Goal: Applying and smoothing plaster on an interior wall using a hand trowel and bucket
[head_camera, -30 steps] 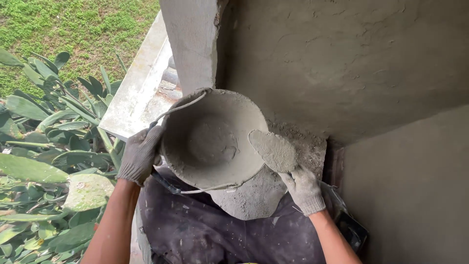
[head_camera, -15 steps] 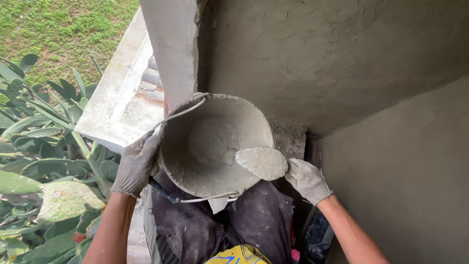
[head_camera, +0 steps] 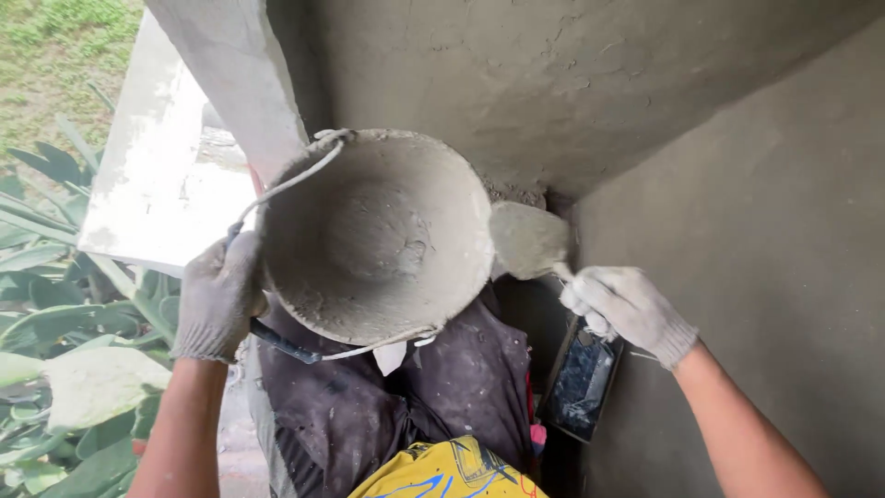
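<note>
My left hand (head_camera: 217,300), in a grey work glove, grips the rim and wire handle of a round mortar-coated bucket (head_camera: 378,235). The bucket is tipped toward me and only a thin smear of grey mortar lines its inside. A trowel (head_camera: 527,240) with its blade caked in wet mortar is held by my gloved right hand (head_camera: 627,309). The blade is just outside the bucket's right rim, close to the plastered wall corner (head_camera: 553,184).
Grey plastered walls (head_camera: 737,184) fill the right and top. A white concrete column (head_camera: 230,83) and ledge (head_camera: 147,194) stand at the left, with green plants (head_camera: 55,323) below. A dark rectangular tool (head_camera: 581,383) rests by my legs.
The trowel has moved out of the bucket to the right, toward the wall corner. The view has shifted and the bucket now sits higher and more central.
</note>
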